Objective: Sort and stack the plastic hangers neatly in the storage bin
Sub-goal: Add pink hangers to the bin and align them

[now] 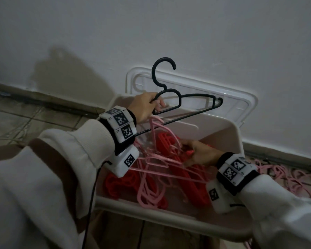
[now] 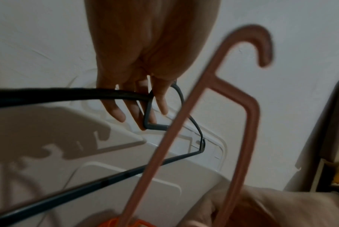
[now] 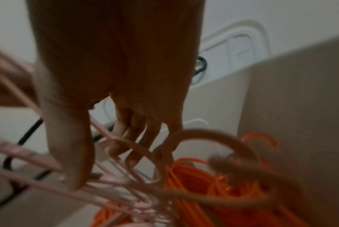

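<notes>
While left hand (image 1: 145, 107) is gripping black hanger (image 1: 192, 100) above bin (image 1: 238, 139) | right hand (image 1: 201, 153) is grasping pink hangers (image 1: 156, 163) inside.

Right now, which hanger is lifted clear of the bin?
The black hanger, gripped by the left hand; the pink and red ones lie inside the storage bin.

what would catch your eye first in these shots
The black hanger stands out first, held up by the left hand against the white wall above the storage bin. Below it, a tangle of red hangers and pink hangers fills the bin, with the right hand reaching into them.
</notes>
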Demonstrator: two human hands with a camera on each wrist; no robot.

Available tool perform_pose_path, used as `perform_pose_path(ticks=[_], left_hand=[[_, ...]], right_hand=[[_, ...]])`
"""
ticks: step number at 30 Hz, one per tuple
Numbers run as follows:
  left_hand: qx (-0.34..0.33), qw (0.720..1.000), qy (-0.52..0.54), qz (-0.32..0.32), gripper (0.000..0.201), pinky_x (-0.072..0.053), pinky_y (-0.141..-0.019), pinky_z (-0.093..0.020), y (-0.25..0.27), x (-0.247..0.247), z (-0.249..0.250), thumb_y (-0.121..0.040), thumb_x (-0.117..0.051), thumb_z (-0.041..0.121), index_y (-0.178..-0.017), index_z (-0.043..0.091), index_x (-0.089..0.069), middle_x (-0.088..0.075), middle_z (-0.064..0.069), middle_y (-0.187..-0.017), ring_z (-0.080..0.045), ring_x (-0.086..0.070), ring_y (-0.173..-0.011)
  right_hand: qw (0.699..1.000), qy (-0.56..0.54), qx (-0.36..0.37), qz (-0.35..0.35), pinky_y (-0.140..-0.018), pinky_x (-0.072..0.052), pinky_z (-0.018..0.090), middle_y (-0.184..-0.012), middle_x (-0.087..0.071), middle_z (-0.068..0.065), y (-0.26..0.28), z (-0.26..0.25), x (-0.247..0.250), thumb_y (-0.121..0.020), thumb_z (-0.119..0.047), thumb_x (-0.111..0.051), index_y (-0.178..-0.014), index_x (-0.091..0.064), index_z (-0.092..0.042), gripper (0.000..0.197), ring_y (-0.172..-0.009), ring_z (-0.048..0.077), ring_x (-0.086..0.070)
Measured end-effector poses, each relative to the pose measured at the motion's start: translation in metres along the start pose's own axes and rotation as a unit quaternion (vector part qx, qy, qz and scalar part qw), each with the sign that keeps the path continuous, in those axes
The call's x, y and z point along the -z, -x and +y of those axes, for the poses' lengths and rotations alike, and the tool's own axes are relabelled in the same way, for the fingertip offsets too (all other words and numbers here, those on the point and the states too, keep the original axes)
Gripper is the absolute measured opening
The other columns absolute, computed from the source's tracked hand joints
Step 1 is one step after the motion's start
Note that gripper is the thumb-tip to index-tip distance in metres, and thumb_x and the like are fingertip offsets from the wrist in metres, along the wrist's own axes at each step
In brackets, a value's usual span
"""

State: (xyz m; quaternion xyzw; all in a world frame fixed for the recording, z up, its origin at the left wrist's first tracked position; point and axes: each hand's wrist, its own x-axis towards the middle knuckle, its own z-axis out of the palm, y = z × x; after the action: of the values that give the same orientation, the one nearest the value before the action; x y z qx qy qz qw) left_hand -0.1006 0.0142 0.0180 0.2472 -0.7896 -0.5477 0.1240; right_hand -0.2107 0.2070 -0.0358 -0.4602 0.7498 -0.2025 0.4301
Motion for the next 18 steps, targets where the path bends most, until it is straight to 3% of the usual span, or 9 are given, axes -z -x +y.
perform_pose_path(ticks=[4, 6, 8, 10, 12, 15, 18], left_hand=[[-0.023, 1.000, -0.007, 0.000, 0.025, -0.050, -0.067, -0.017, 0.003, 0.007, 0.004, -0.098, -0.042, 0.007, -0.079, 0.014, -0.058, -0.059, 0.002, -0.074, -0.007, -0.060, -0.068], [-0.023, 1.000, -0.013, 0.012, 0.020, -0.049, -0.071, -0.020, 0.003, 0.009, 0.005, -0.098, -0.042, 0.006, -0.089, 0.005, -0.060, -0.060, -0.001, -0.077, -0.011, -0.059, -0.072], [-0.022, 0.999, -0.020, 0.022, 0.019, -0.051, -0.075, -0.021, 0.003, 0.009, 0.006, -0.098, -0.040, 0.005, -0.093, 0.003, -0.059, -0.060, -0.007, -0.079, -0.016, -0.059, -0.076], [-0.018, 0.999, -0.021, 0.025, 0.019, -0.051, -0.087, -0.031, 0.004, 0.008, 0.005, -0.098, -0.040, 0.004, -0.091, 0.005, -0.057, -0.059, -0.006, -0.077, -0.020, -0.058, -0.083], [-0.018, 0.999, -0.024, 0.026, 0.020, -0.049, -0.092, -0.036, 0.005, 0.008, 0.004, -0.098, -0.039, 0.003, -0.090, 0.006, -0.058, -0.057, -0.003, -0.073, -0.020, -0.057, -0.084], [-0.018, 0.998, -0.037, 0.038, 0.020, -0.049, -0.087, -0.031, 0.004, 0.011, 0.003, -0.098, -0.039, 0.004, -0.090, 0.008, -0.058, -0.056, 0.000, -0.071, -0.013, -0.056, -0.075], [-0.019, 0.998, -0.039, 0.045, 0.020, -0.049, -0.085, -0.029, 0.005, 0.011, 0.003, -0.098, -0.039, 0.005, -0.090, 0.008, -0.057, -0.056, 0.000, -0.072, -0.016, -0.057, -0.078]], right_hand=[[0.985, -0.172, 0.020, 0.004, -0.082, -0.051, 0.026, -0.108, -0.061, 0.007, 0.006, -0.009, 0.006, -0.079, 0.010, -0.055, -0.104, -0.055, -0.018, 0.038, -0.097, 0.014, -0.062], [0.982, -0.178, 0.040, 0.055, -0.072, -0.052, 0.016, -0.096, -0.060, 0.006, 0.007, -0.011, 0.007, -0.085, 0.016, -0.047, -0.097, -0.053, -0.015, 0.034, -0.083, 0.001, -0.063], [0.977, -0.167, 0.050, 0.123, -0.064, -0.051, 0.012, -0.085, -0.057, 0.004, 0.007, -0.010, 0.007, -0.087, 0.016, -0.045, -0.095, -0.052, -0.007, 0.025, -0.068, -0.005, -0.062], [0.974, -0.123, 0.059, 0.181, -0.067, -0.054, 0.016, -0.087, -0.057, 0.006, 0.007, -0.010, 0.008, -0.090, 0.010, -0.045, -0.103, -0.050, -0.004, 0.020, -0.070, 0.002, -0.063], [0.972, -0.026, 0.057, 0.225, -0.070, -0.055, 0.023, -0.093, -0.056, 0.008, 0.007, -0.011, 0.008, -0.094, 0.001, -0.043, -0.114, -0.049, -0.005, 0.022, -0.079, 0.017, -0.065], [0.964, 0.084, 0.050, 0.249, -0.073, -0.056, 0.030, -0.094, -0.053, 0.007, 0.008, -0.018, 0.009, -0.095, -0.001, -0.039, -0.123, -0.046, -0.005, 0.029, -0.084, 0.024, -0.061], [0.969, 0.106, 0.037, 0.219, -0.070, -0.056, 0.032, -0.097, -0.055, 0.012, 0.008, -0.026, 0.008, -0.097, -0.006, -0.039, -0.124, -0.043, -0.007, 0.027, -0.083, 0.029, -0.061]])
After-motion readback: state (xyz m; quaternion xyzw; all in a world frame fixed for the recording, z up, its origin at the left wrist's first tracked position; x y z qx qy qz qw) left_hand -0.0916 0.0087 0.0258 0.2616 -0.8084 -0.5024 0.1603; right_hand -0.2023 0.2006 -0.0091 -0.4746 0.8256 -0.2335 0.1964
